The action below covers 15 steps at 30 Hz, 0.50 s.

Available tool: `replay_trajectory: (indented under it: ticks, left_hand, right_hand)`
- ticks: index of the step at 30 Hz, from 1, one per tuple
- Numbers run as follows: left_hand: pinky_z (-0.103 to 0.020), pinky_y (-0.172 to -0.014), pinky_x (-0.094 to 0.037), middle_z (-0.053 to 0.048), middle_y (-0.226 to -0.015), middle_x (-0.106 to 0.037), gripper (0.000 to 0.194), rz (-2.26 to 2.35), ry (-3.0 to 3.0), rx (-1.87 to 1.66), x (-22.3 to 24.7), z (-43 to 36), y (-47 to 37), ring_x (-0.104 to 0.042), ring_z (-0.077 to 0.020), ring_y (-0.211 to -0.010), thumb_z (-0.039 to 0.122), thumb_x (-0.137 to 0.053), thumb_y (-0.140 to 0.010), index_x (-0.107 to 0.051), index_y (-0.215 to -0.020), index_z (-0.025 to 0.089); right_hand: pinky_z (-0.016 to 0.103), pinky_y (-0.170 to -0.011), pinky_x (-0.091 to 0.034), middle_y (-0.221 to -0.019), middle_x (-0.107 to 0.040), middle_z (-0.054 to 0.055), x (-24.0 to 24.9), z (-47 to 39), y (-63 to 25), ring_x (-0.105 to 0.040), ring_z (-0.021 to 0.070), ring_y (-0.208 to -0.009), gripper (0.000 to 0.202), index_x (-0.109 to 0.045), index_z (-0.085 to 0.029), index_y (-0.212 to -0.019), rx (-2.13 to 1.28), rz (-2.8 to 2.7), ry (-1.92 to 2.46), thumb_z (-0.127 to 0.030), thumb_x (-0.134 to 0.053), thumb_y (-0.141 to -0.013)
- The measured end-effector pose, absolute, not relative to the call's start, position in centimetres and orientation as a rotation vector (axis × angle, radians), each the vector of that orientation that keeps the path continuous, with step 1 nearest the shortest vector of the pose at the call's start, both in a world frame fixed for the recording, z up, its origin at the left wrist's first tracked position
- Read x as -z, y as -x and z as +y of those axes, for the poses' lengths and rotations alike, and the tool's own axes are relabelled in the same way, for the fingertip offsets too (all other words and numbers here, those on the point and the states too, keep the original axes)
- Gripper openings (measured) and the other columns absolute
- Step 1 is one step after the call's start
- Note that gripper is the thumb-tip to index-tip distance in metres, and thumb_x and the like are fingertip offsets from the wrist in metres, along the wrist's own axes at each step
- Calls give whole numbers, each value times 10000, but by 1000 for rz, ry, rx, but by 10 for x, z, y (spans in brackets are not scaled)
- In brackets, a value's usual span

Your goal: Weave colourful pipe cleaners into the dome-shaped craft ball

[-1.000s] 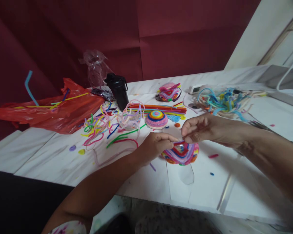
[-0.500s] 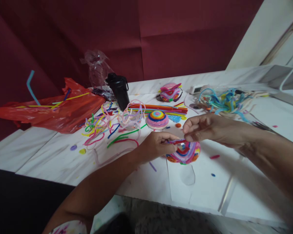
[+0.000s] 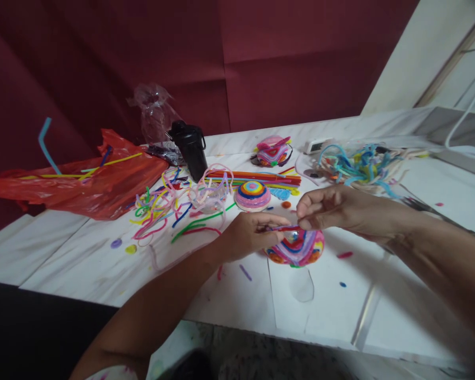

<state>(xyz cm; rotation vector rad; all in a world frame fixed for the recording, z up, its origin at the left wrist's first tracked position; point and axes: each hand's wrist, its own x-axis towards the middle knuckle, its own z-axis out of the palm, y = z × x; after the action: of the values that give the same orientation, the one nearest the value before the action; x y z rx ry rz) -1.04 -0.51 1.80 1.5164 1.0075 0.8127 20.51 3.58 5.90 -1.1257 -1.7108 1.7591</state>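
Note:
A small dome covered in pink, purple, orange and blue pipe cleaners, with a shiny clear spot near its top, is between my hands above the table. My left hand grips its left upper side, thumb in front and fingers behind. Along the upper edge, a reddish-purple pipe cleaner stretches from the left fingers toward the right ones. My right hand is pinched closed at that strip's right end, by the dome's top right. Its fingertips partly hide what they hold.
Behind my hands sit a striped dome and another decorated dome. Straight pipe cleaners, loose curled ones and a black bottle lie or stand nearby. A red plastic bag is left; a blue-green tangle is right.
The view has shifted slightly, moving the table's things a little left. My left thumb has drawn back slightly from the clear spot; my right hand keeps its pinch.

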Motion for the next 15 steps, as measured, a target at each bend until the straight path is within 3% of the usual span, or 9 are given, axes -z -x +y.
replay_trajectory:
  ticks: [6,11,15]
  left_hand:
    - [-204,-619,-466,-36,-795,-748,349,1014,-1577,-855,-14,-4,9,-629,-122,-682,255,-679,-765,-750,-1091,150]
    - [-221,-651,-480,-48,-817,-751,365,993,-1572,-880,-11,-2,9,-633,-132,-703,275,-670,-769,-749,-1097,135]
    - [-234,-651,-477,-54,-795,-741,380,1029,-1602,-873,-11,-3,9,-624,-138,-694,283,-662,-771,-745,-1104,120]
  right_hand:
    - [236,-656,-453,-697,-702,0,-59,33,-208,-606,111,-670,322,-718,-173,-701,-1724,-1762,1049,-403,-906,-577]
    - [250,-641,-451,-705,-694,10,-55,30,-212,-589,119,-667,384,-734,-160,-763,-1597,-1826,1036,-480,-878,-606]
    - [296,-748,-486,-881,-741,56,-53,24,-217,-640,182,-822,392,-760,-186,-901,-1407,-1995,989,-556,-741,-772]
